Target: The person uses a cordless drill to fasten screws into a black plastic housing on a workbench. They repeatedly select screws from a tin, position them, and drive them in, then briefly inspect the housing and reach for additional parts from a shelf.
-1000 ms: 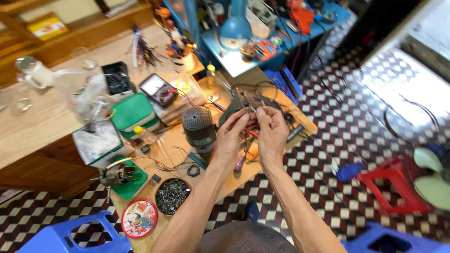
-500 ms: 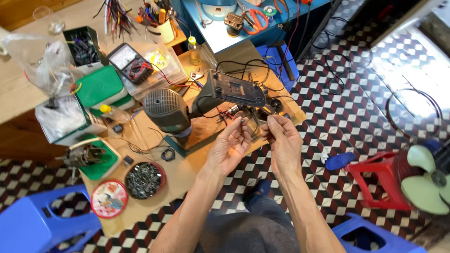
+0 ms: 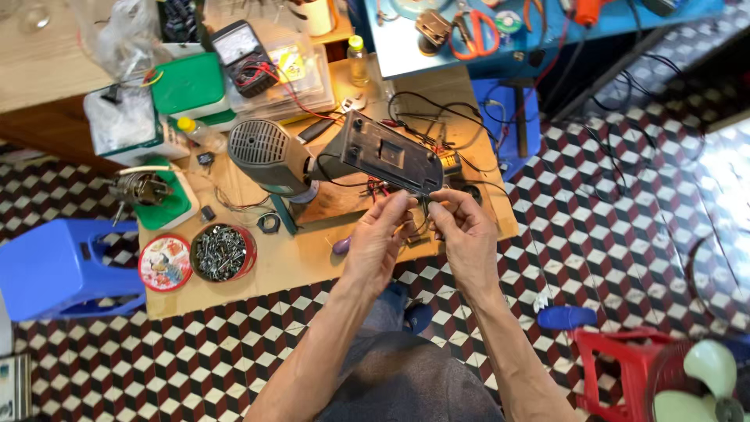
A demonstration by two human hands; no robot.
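Left hand [image 3: 380, 238]: fingertips pinched on thin dark wires [image 3: 423, 212] at the lower edge of the grey fan base [image 3: 388, 154]; grasping, not released.
Right hand [image 3: 464, 233]: at 3 o'clock of the left hand, just beside it, fingers curled onto the same wires; exactly what sits between the fingertips cannot be told.
Grey fan base: tilted, underside facing up, at 12 o'clock of both hands, over the low wooden table [image 3: 297, 262].
Fan motor housing [image 3: 266, 155]: grey-green, vented, at 9 o'clock of the base and touching it.
Purple screwdriver handle [image 3: 342, 245]: on the table, just at 9 o'clock of the left hand.
Round red tin of screws [image 3: 223, 252]: at 9 o'clock of the hands, well apart, with its lid [image 3: 165, 263] touching it at 9 o'clock.
Multimeter [image 3: 245, 45]: at 11 o'clock, far side of the table, on clear plastic boxes.
Blue stool [image 3: 55, 268]: on the checkered floor at 9 o'clock.
Red stool [image 3: 625, 367]: at 4 o'clock of the right hand.
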